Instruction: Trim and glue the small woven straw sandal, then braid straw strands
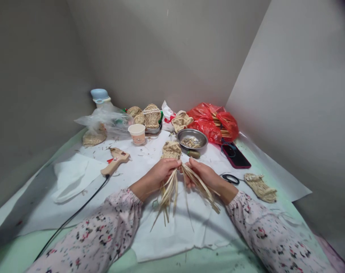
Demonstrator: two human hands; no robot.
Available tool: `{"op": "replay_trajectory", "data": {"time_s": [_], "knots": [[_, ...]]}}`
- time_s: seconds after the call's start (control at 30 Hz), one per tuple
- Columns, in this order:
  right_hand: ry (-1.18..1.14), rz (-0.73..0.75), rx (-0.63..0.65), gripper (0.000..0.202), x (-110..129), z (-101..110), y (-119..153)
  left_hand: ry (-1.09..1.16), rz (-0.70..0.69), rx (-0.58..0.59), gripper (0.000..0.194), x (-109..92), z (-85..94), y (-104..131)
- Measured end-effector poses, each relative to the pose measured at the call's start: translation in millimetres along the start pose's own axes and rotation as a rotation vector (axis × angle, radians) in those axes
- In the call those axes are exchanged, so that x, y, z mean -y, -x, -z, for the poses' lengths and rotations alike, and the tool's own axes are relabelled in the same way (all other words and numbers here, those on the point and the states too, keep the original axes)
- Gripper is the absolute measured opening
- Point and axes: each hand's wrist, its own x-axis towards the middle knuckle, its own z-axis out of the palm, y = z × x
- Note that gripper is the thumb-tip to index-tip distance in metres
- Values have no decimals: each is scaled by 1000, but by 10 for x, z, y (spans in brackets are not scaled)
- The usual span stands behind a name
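A woven straw piece (171, 150) lies on the white sheet just beyond my hands, with long loose straw strands (169, 193) fanning out toward me. My left hand (163, 170) is closed on the strands at the left, thumb on top near the woven part. My right hand (201, 174) pinches the strands on the right side, its fingers curled beneath them. The two hands nearly touch at the middle. Behind them a metal bowl (192, 139) holds short straw bits.
A glue gun (115, 162) with a black cord lies left, near a paper cup (137, 134). Scissors (231, 179), a phone (237, 156) and another woven piece (260, 187) lie right. A red bag (209, 121) and more woven pieces (152, 116) stand behind.
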Motion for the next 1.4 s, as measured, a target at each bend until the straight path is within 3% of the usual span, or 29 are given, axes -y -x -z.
{"op": "replay_trajectory", "data": {"time_s": [0.07, 0.17, 0.3, 0.57, 0.77, 0.93, 1.03, 1.13, 1.23, 1.4], "knots": [[5, -40, -20, 62, 4, -7, -4, -17, -19, 17, 27, 21, -4, -9], [-34, -77, -32, 49, 12, -32, -9, -44, -33, -1, 27, 30, -21, -9], [-49, -9, -22, 43, 17, -53, -21, -39, -13, 10, 27, 0, -62, 8], [-11, -9, 24, 43, -30, -28, -37, 53, -37, 169, 32, -80, -155, 46], [-71, -36, 35, 48, -59, -47, -40, 159, 34, 40, 26, -25, -147, 17], [177, 94, -17, 43, -73, -38, -41, 138, 17, 108, 33, 22, -138, 1], [444, 175, -125, 37, -59, -67, -32, 49, 7, -10, 31, 59, -85, -12], [637, 240, -237, 34, -37, -111, -16, -106, -94, -147, 30, 104, -27, -37], [433, 212, -197, 38, -28, -126, -7, -82, -120, -126, 27, 112, -23, -44], [-150, -16, -12, 63, -66, -79, -46, 49, -81, -32, 29, 86, -116, -3]]}}
